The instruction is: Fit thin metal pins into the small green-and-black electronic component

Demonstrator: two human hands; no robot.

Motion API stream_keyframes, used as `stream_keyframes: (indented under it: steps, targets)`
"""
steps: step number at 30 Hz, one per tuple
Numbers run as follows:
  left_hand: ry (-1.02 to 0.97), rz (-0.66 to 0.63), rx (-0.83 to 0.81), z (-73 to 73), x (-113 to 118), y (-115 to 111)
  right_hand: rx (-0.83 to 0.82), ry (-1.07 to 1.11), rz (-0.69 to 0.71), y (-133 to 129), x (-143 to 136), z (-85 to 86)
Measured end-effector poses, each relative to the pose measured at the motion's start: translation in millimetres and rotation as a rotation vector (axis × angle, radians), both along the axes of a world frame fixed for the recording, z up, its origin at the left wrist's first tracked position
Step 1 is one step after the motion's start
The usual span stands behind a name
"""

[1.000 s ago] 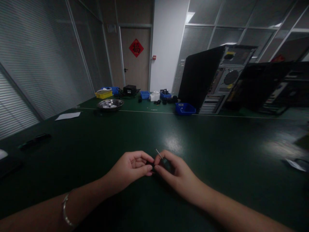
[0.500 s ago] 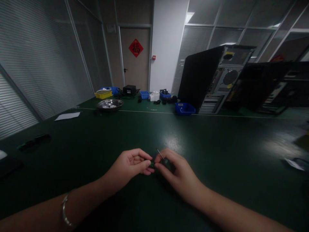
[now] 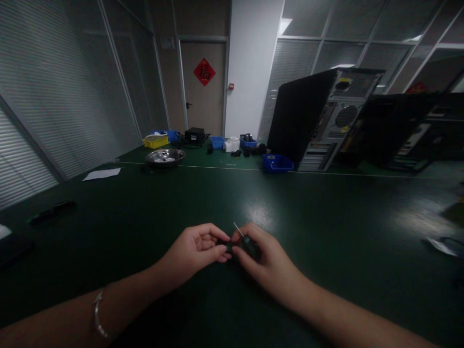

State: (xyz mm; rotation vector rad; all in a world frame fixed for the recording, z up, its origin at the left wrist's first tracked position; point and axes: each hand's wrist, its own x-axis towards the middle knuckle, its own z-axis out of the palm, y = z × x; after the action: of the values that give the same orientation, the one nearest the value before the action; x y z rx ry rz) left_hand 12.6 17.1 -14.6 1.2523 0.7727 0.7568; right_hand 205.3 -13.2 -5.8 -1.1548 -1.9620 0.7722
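The left hand (image 3: 199, 249) pinches a small dark part (image 3: 228, 247) between its thumb and fingers, low over the green table (image 3: 163, 203); the part is mostly hidden, so its shape cannot be told. The right hand (image 3: 266, 253) is curled around the dark handle of a screwdriver (image 3: 250, 245), whose thin metal shaft points up and leftward, away from the part. The right thumb and forefinger also meet at the part's right side, though whether they grip it cannot be told. A bracelet (image 3: 97, 314) circles the left wrist. Farther back stand a metal bowl (image 3: 159, 164) and a blue bin (image 3: 278, 166), the bin just beside a tall computer case (image 3: 297, 116).
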Motion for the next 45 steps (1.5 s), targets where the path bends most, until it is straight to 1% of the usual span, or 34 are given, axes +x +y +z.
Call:
stream_keyframes:
  steps: [3,6,10,13,23,29,31,34,37,40,45]
  targets:
    - [-0.006,-0.007,0.024,0.4,0.1,-1.7,-0.066,-0.001,0.024,-1.8,-1.3,1.9]
    - [0.035,-0.023,0.056,2.1,0.5,-5.2,-0.132,0.026,0.072,-2.9,-2.4,1.2]
    - [0.167,-0.013,0.14,6.0,1.5,-10.8,-0.119,0.04,0.085,-3.8,-3.6,0.5]
    - [0.21,0.001,0.17,8.2,2.6,-13.3,-0.114,0.047,0.101,-4.3,-4.5,1.4]
    - [0.197,0.033,0.181,12.8,5.6,-17.8,-0.06,0.019,0.083,-6.8,-6.6,0.1]
    - [0.058,0.001,0.103,8.1,3.1,-13.0,-0.058,0.057,0.112,-5.0,-2.7,-0.8]
    - [0.019,0.018,0.072,6.1,2.3,-9.7,-0.078,0.081,0.101,-3.5,-1.1,0.2]
    - [-0.025,0.084,0.017,4.5,2.4,-5.4,-0.071,0.126,0.093,-2.6,0.1,2.3]
    - [-0.053,0.14,0.001,3.2,3.2,-3.9,-0.07,0.155,0.102,-3.1,0.1,3.2]
    - [-0.036,0.163,0.004,3.4,3.9,-4.9,-0.058,0.144,0.092,-2.8,0.1,2.7]
    - [0.032,0.219,0.031,7.8,4.3,-6.8,-0.005,0.087,0.015,-0.2,1.2,0.1]
